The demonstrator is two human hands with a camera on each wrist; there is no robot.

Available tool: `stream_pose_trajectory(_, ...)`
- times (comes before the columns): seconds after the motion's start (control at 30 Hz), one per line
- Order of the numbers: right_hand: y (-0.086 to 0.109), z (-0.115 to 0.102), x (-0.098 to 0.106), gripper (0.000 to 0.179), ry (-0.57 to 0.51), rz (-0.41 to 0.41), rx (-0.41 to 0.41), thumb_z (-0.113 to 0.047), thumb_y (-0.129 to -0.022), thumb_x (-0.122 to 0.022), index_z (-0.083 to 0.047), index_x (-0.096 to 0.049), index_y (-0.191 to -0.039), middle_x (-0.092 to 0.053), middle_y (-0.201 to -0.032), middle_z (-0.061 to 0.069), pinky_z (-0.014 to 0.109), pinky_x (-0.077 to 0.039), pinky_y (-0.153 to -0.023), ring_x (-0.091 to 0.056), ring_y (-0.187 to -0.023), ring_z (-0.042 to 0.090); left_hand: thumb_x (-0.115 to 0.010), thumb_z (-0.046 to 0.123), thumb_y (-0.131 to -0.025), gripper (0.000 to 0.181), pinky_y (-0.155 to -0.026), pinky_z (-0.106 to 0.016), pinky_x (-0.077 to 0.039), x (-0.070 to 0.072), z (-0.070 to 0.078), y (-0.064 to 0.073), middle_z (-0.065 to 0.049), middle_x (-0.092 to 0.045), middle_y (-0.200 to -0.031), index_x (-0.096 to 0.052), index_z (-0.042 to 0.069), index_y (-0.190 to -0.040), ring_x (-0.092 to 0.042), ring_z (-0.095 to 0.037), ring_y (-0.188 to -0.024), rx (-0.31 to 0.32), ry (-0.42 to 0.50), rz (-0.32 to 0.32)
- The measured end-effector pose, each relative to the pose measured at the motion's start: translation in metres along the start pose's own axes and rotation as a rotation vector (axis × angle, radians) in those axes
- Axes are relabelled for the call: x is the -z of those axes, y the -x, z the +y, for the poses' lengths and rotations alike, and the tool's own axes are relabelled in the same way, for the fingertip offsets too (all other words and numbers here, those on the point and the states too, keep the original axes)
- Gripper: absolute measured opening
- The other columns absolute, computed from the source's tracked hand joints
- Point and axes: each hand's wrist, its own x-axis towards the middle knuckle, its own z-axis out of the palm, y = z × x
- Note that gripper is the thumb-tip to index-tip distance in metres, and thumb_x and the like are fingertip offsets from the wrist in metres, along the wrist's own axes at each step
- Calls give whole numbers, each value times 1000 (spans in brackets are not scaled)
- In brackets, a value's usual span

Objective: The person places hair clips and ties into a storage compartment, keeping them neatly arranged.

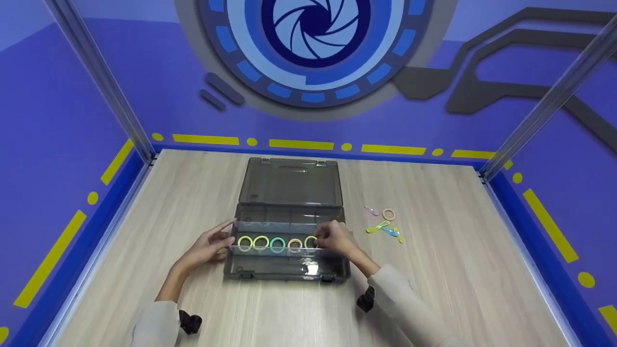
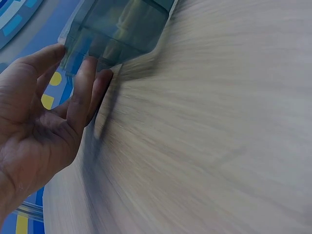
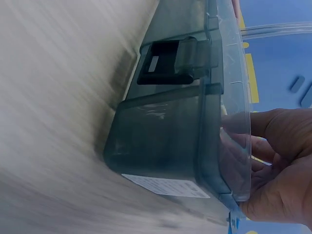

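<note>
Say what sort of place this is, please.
Probably a purpose-built recording booth: a wood-grain table with patterned blue walls on three sides and metal posts at the far corners.

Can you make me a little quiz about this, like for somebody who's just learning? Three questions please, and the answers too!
1. How many rings are in a row inside the box?
2. True or false: the lid is closed.
3. What is reaching in at the right end of the row, as the head view shows it?

Key:
1. Five.
2. False; the lid is open.
3. The person's right hand.
</note>
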Motion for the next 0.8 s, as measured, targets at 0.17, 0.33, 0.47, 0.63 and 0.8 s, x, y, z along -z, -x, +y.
stream_pose_trajectory(0.17, -2, 1, -2, 11, 57, 33, 71, 8, -76, -76, 6, -76, -87, -75, -75, 16, 30, -55, -59, -72, -68, 24, -62, 26, -104, 67, -60, -20, -40, 0, 1, 0, -21, -49, -131, -29, 19, -163, -39, -6, -64, 8, -32, 9)
stream_pose_trajectory(0.33, -1, 2, -2, 11, 52, 20, 81, 8, -77, -76, 6, -76, -88, -76, -77, 17, 30, -56, -59, -73, -69, 27, -62, 26, -104, 68, -59, -19, -40, 0, 1, 0, -18, -50, -128, -29, 18, -163, -38, -5, -63, 7, -23, 4)
stream_pose_trajectory(0.47, 0, 1, -1, 11, 24, 6, 71, 9, -79, -74, 6, -77, -89, -76, -77, 16, 23, -52, -56, -69, -65, 17, -62, 25, -104, 68, -59, -19, -40, -1, 0, -1, -15, -50, -125, -29, 17, -163, -39, -5, -63, 6, -10, 3)
stream_pose_trajectory(0.63, 2, 1, 1, 12, -28, -17, 47, 8, -81, -71, 7, -77, -92, -75, -78, 17, 18, -47, -57, -58, -63, 5, -61, 25, -104, 68, -59, -20, -39, -1, 0, 0, -15, -49, -125, -28, 17, -163, -39, -6, -64, 7, -4, -1)
stream_pose_trajectory(0.8, 4, 1, 9, 15, -118, -40, 60, 9, -85, -68, 10, -75, -97, -75, -84, 21, 16, -47, -59, -62, -68, 9, -62, 24, -104, 68, -59, -20, -40, 0, 2, -1, -16, -48, -128, -28, 18, -163, -39, -6, -64, 20, -2, 9)
